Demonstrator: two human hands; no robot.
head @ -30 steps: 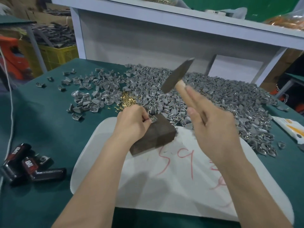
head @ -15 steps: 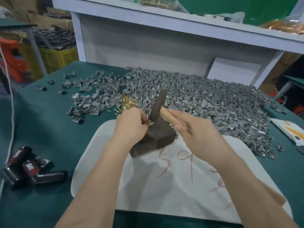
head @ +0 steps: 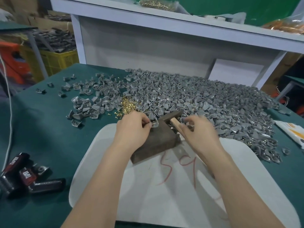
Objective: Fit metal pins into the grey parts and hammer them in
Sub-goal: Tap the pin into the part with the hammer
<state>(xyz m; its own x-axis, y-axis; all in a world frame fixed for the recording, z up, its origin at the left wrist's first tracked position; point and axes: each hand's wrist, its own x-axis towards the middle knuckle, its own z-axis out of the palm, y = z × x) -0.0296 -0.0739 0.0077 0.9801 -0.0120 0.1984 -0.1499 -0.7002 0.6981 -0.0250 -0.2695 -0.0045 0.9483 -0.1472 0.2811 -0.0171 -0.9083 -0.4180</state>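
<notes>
Your left hand (head: 133,127) pinches a grey part (head: 154,124) between thumb and fingertips and holds it on the far top corner of the dark wooden block (head: 154,143). Your right hand (head: 201,131) is curled round the pale wooden handle of the hammer (head: 172,115). The hammer's dark head lies low over the block's far edge, just beside the pinched part. Your right fingers are blurred, so how firm the grip is cannot be told.

The block rests on a white mat (head: 164,195) marked with red handwriting, and both your forearms cross it. A small pile of brass pins (head: 129,106) lies just beyond your left hand, at the near edge of the heap of grey parts (head: 205,99) that spreads across the back and right of the green table (head: 41,129).

Loose parts are scattered to the left of the heap. Black and red tools (head: 24,175) lie at the table's near left, with a white cord (head: 8,112) beside them. A white and orange packet (head: 292,130) sits at the right edge. A white shelf (head: 164,18) stands behind the table, and a yellow crate (head: 57,58) stands off to the left.
</notes>
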